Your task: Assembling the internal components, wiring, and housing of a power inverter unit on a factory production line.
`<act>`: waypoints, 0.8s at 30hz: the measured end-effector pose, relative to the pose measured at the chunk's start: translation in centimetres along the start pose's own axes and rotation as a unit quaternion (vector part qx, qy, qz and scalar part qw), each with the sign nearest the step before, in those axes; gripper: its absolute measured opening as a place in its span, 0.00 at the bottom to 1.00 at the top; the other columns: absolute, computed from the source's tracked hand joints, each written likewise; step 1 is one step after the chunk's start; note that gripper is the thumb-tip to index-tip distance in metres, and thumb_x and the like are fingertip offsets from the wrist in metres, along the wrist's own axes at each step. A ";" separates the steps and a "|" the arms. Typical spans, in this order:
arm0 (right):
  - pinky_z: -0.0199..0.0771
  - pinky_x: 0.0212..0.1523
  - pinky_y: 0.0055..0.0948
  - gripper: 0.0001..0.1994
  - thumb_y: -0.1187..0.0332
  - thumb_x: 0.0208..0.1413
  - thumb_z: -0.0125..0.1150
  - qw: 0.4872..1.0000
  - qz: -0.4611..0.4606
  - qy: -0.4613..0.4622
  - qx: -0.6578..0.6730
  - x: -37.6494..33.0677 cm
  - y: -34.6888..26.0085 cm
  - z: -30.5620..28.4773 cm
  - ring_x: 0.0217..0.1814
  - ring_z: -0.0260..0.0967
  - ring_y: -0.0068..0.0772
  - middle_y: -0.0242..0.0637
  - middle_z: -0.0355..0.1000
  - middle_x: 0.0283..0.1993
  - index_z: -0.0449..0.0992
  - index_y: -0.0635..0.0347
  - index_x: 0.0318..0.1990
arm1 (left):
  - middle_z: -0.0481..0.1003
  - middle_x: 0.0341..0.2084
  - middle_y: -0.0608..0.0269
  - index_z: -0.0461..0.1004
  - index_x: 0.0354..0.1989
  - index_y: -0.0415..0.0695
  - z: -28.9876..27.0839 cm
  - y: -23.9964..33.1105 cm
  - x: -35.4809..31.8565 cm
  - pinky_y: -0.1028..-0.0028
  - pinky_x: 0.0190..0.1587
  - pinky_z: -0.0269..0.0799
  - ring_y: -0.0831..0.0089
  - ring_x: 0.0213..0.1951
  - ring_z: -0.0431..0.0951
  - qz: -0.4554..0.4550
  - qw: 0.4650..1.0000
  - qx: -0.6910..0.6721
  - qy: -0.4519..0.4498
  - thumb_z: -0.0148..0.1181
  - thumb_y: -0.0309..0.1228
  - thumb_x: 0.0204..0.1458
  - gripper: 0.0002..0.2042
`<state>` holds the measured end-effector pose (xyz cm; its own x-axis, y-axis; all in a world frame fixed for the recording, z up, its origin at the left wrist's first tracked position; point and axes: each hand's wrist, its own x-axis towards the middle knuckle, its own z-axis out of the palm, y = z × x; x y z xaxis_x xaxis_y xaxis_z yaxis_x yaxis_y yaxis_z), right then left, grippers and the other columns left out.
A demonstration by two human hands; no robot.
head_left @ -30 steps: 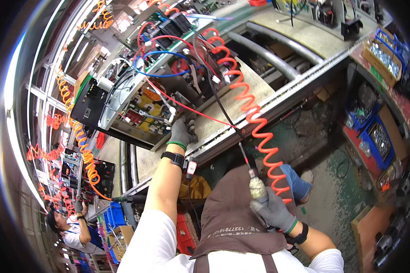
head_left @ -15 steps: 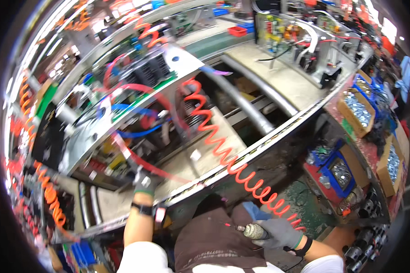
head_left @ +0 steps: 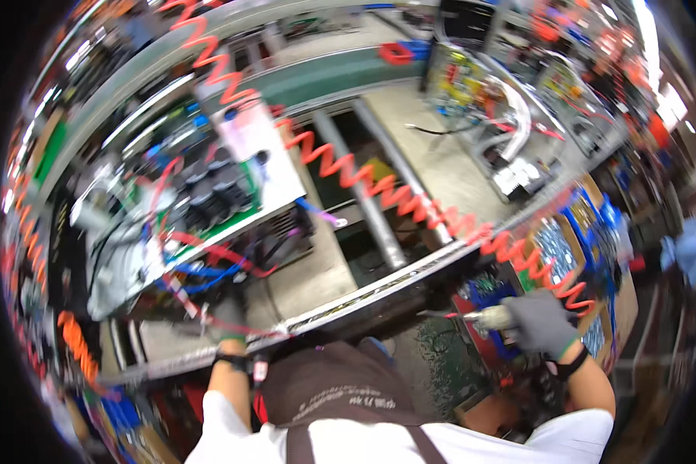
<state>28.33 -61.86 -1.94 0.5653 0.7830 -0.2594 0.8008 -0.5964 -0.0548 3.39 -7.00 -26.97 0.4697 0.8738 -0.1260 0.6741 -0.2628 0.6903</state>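
The grey-gloved right hand (head_left: 540, 323) is wrapped around a pale, cylindrical pneumatic screwdriver (head_left: 483, 317), which is held level at the near right, below the counter's metal edge (head_left: 379, 288), with its thin bit pointing left. The orange coiled air hose (head_left: 410, 197) runs from the tool's rear up and away to the far left, stretched across the whole scene. The grey-gloved left hand (head_left: 228, 315) is laid against the near left side of the open metal chassis with its black capacitors and red and blue wiring (head_left: 201, 213); because of blur it cannot be told whether the fingers are spread flat or curled on an edge or a wire.

Compared with the picture one second back, the screwdriver has been lowered and turned: it was held upright near the chest then, and is now carried level and further right, beside the blue parts bins (head_left: 553, 247) at the counter's right end. The left hand has been kept at the chassis throughout, though the chassis now lies further left in the view, the head having been swung to the right. Judged from this, the tool has been drawn off the unit towards the parts bins while the unit is steadied; no fastening is in progress at this moment, since the bit is well apart from the chassis.
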 end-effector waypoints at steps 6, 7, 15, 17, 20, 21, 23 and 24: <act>0.56 0.64 0.45 0.17 0.69 0.35 0.65 0.988 0.040 0.096 -0.112 -2.4 17.4 1.8 0.62 0.62 0.49 0.40 0.71 0.44 0.74 0.51 0.39 | 0.78 0.29 0.56 0.71 0.52 0.43 6.5 5.9 -8.3 0.71 0.25 0.73 0.70 0.25 0.77 -0.263 0.757 -0.592 -0.081 0.37 0.52 0.66 0.25; 0.55 0.65 0.45 0.18 0.69 0.35 0.65 0.989 0.044 0.082 -0.115 -2.8 20.7 2.9 0.63 0.62 0.50 0.40 0.71 0.46 0.75 0.50 0.39 | 0.79 0.29 0.55 0.70 0.53 0.42 6.0 6.9 -9.3 0.68 0.29 0.75 0.66 0.27 0.78 -0.282 0.744 -0.594 -0.118 0.39 0.49 0.65 0.23; 0.73 0.46 0.45 0.06 0.69 0.44 0.59 0.962 0.176 -0.077 -0.194 1.4 29.0 9.3 0.45 0.74 0.50 0.42 0.76 0.41 0.80 0.53 0.31 | 0.78 0.31 0.57 0.73 0.53 0.40 1.1 9.8 -16.1 0.70 0.37 0.75 0.70 0.31 0.79 -0.078 0.969 -0.207 -0.114 0.59 0.37 0.56 0.19; 0.75 0.43 0.44 0.06 0.68 0.47 0.59 0.979 0.132 -0.042 -0.148 3.8 25.8 7.3 0.40 0.75 0.50 0.44 0.77 0.37 0.79 0.56 0.32 | 0.79 0.34 0.55 0.75 0.51 0.43 -1.1 8.5 -16.3 0.66 0.41 0.75 0.62 0.36 0.80 -0.004 0.998 -0.055 0.004 0.56 0.38 0.57 0.17; 0.74 0.41 0.43 0.07 0.67 0.50 0.59 0.997 0.012 0.079 0.017 6.4 17.9 3.8 0.39 0.75 0.50 0.45 0.77 0.35 0.78 0.57 0.36 | 0.78 0.39 0.53 0.78 0.45 0.49 -4.9 7.6 -15.8 0.58 0.45 0.74 0.52 0.43 0.78 -0.013 0.992 0.077 0.103 0.54 0.39 0.56 0.13; 0.74 0.40 0.43 0.08 0.67 0.51 0.59 0.990 -0.043 0.095 0.095 7.3 15.0 2.7 0.38 0.75 0.50 0.45 0.76 0.34 0.78 0.57 0.37 | 0.78 0.36 0.53 0.78 0.43 0.50 -6.3 7.8 -15.3 0.58 0.43 0.74 0.52 0.41 0.78 -0.027 0.983 0.133 0.125 0.55 0.38 0.55 0.12; 0.74 0.38 0.43 0.07 0.67 0.52 0.60 0.978 -0.108 0.088 0.155 9.2 9.2 0.9 0.35 0.74 0.50 0.44 0.75 0.32 0.78 0.55 0.38 | 0.77 0.33 0.55 0.79 0.41 0.51 -8.6 8.9 -15.3 0.57 0.39 0.73 0.52 0.37 0.78 0.005 0.971 0.175 0.162 0.58 0.35 0.53 0.09; 0.73 0.37 0.43 0.07 0.67 0.52 0.60 0.978 -0.134 0.073 0.141 10.2 6.6 0.1 0.34 0.74 0.50 0.43 0.75 0.31 0.78 0.55 0.37 | 0.76 0.31 0.56 0.78 0.40 0.51 -9.6 9.7 -15.5 0.57 0.38 0.73 0.53 0.36 0.77 0.050 0.968 0.163 0.185 0.58 0.34 0.52 0.08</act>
<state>39.38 -57.86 -5.00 0.3808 0.9228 -0.0590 0.8494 -0.3743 -0.3720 -2.77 -19.15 -11.50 0.3468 0.9081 0.2346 0.8079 -0.4163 0.4172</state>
